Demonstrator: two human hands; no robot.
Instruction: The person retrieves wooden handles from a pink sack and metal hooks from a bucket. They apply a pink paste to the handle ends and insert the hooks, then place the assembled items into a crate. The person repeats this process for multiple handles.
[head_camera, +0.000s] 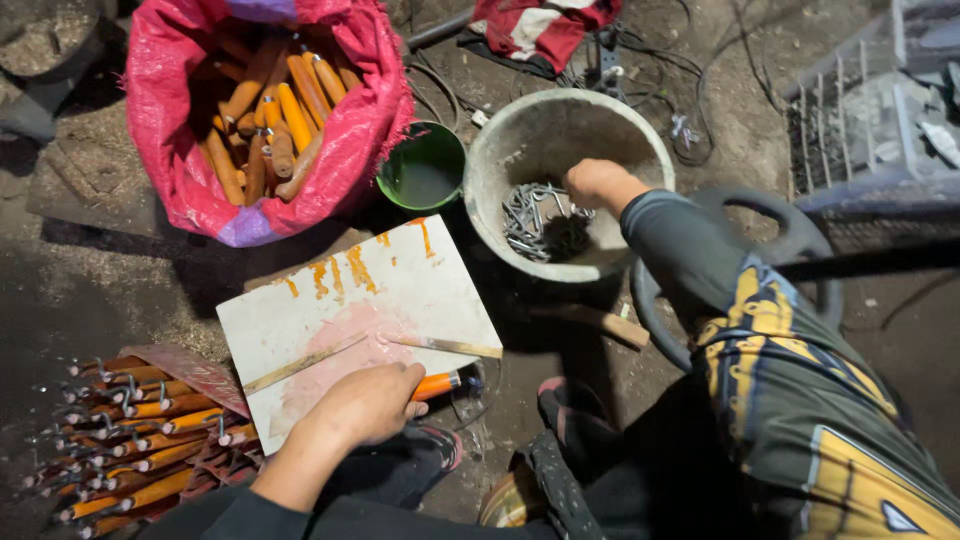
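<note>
Left hand: left hand (365, 405) is curled shut around an orange handle (437, 384), held low over the near edge of the white board (420, 290); only the handle's far end pokes out past the fingers, so that end looks to be the one being worked on.

Right hand: right hand (597, 182) reaches down into the grey bucket (500, 150), fingers dipped toward the metal hooks (535, 222). Whether it is pinching one I cannot tell, since the fingertips are hidden behind the knuckles.

Bucket: set just beyond the board on the right-hand side, so the hooks are an arm's reach away.

Board: lies flat on the ground as a work surface, smeared with pinkish paste and orange streaks; two thin sticks (305, 362) rest across it, likely for spreading.

Green pot (424, 170): sits between the sack and the bucket, touching both, close to the board.

Pink sack (170, 130): mouth rolled open, so the plain orange handles inside it (270, 110) are easy to grab.

Finished pile (140, 445): handles already fitted with metal ends lie in a row on the left, just beside the left forearm, kept apart from the sack.

Ground: dark, dusty, with cables and a grey crate (880, 110) behind.
</note>
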